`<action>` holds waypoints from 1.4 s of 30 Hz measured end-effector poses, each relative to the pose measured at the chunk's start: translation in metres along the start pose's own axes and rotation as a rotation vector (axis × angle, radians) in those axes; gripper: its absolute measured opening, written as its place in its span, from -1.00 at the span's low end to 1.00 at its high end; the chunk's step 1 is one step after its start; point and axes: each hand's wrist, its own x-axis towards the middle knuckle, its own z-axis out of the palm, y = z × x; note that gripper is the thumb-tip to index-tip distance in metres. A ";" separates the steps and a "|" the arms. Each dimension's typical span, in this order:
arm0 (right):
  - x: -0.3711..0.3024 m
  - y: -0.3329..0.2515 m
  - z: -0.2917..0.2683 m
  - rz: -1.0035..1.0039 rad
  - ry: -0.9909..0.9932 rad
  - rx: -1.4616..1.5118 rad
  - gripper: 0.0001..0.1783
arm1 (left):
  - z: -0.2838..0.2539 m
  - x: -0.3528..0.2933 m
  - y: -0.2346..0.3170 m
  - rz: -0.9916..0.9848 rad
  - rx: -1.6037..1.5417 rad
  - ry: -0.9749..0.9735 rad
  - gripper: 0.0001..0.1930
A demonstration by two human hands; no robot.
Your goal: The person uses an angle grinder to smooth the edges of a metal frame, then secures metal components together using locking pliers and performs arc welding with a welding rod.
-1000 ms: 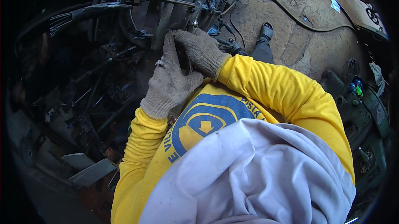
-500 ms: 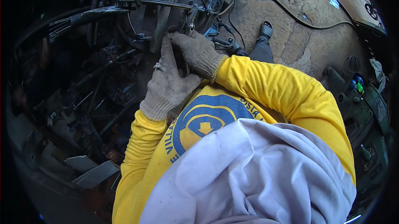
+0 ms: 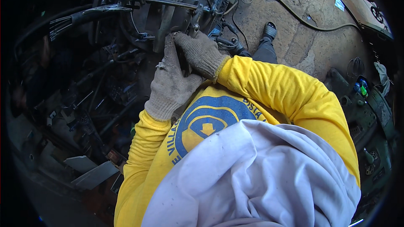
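Note:
Both my hands wear grey knitted work gloves and meet in front of my chest. My right hand point(image 3: 200, 53) is closed around the handles of metal pliers point(image 3: 196, 20), whose jaw end points up to a thin steel rod point(image 3: 168, 2). My left hand point(image 3: 171, 77) presses in from the left on the same pliers, its fingers together and pointing up, its thumb across the lower handle end. A dark strip of handle shows between the gloves; the rest is hidden. Behind the rod stands a metal frame point(image 3: 167, 16) with curved bars and a flat upright strip.
A corded power tool point(image 3: 227, 41) lies right of the frame. A hose point(image 3: 294, 21) crosses the concrete floor point(image 3: 290, 46). One sandalled foot point(image 3: 269, 31) is at the right. Dark scrap metal fills the left, with pale boards point(image 3: 94, 174) lower down. Green machinery point(image 3: 364, 117) stands at right.
The frame, rod and pliers sit slightly lower and further right in the view. My left wrist has shifted a little to the right; both hands keep their hold.

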 end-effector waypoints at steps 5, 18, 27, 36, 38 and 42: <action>0.004 0.002 0.000 0.100 -0.031 0.027 -0.30 | 0.014 0.006 -0.015 0.075 -0.029 0.132 -0.07; -0.033 -0.040 -0.039 0.150 -0.295 -0.356 -0.33 | 0.018 0.004 -0.019 0.028 -0.079 0.135 -0.16; -0.067 0.008 -0.134 0.056 -0.148 0.343 -0.40 | 0.015 0.011 -0.016 0.053 0.060 0.153 -0.11; -0.071 0.052 -0.189 0.060 0.218 0.552 -0.52 | -0.015 0.020 -0.001 -0.058 -0.006 0.234 -0.24; -0.067 0.059 -0.198 0.064 0.252 0.518 -0.52 | -0.019 0.023 -0.007 -0.013 -0.037 0.363 -0.52; -0.058 0.085 -0.217 0.098 0.334 0.460 -0.49 | -0.033 0.038 -0.009 0.365 0.170 0.583 -0.69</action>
